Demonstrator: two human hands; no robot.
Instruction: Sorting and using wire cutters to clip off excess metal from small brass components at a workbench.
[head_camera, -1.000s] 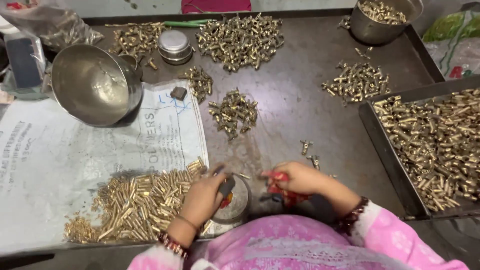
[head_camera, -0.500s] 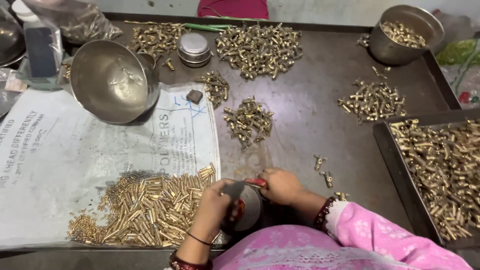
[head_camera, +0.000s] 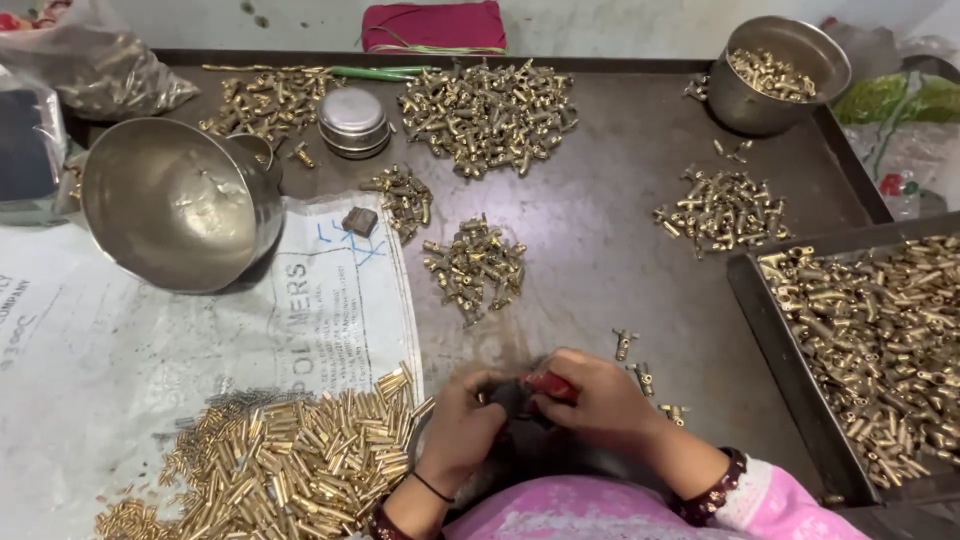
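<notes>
A red-handled tool is gripped in the closed right hand and applied to something hidden in the closed left hand, beside the brass tubes. Firm support is judged necessary.

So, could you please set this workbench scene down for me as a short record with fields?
Left hand: left hand curled at the near edge, fingers against a small dark piece; what it is cannot be told
Right hand: right hand closed around a red-handled tool
Near left: heap of brass tubes on a printed white sack
Near right: a few loose brass fittings
Centre: small pile of brass fittings
Right side: dark tray filled with brass parts
Far left: tilted steel bowl
Far right: steel pot holding brass parts
</notes>
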